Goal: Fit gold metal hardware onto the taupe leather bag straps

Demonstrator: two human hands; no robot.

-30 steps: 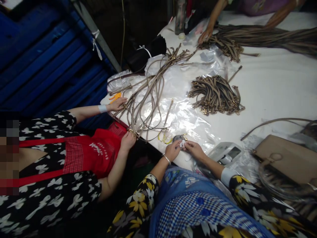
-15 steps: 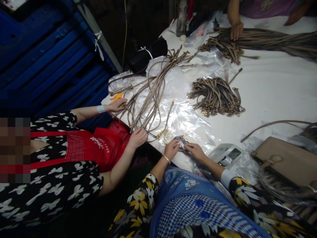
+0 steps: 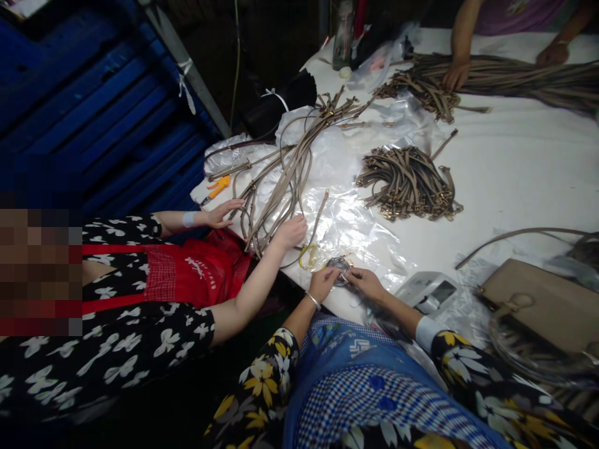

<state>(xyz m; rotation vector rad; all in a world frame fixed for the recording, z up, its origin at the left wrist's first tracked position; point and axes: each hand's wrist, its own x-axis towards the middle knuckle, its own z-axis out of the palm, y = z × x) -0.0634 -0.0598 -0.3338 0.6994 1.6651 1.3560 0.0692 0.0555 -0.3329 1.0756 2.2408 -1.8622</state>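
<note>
Close to the table's near edge, my left hand (image 3: 324, 282) and my right hand (image 3: 366, 284) meet at a small greyish coiled strap (image 3: 339, 263) with a glint of brass. Both hands have their fingers pinched at its near side, the left on one side and the right on the other. Their fingertips partly hide the coil, and any thin wrapping there is too small to make out. A yellow-handled tool (image 3: 306, 255) lies just left of the coil, and beyond it a single loose strap (image 3: 320, 215) rests on clear plastic (image 3: 365, 227).
A heap of short straps with brass clips (image 3: 412, 184) lies mid-table. Longer straps (image 3: 299, 146) spread at left, before a co-worker in a red apron (image 3: 187, 268). A scale (image 3: 428, 293) and beige handbag (image 3: 538, 305) stand right. Another person's hand (image 3: 456, 75) touches straps at the back.
The co-worker's nearer hand has moved right and farther over the long straps, uncovering orange snips. The far person's hands have shifted. The white bit between my fingertips shows less; my hands barely moved.
</note>
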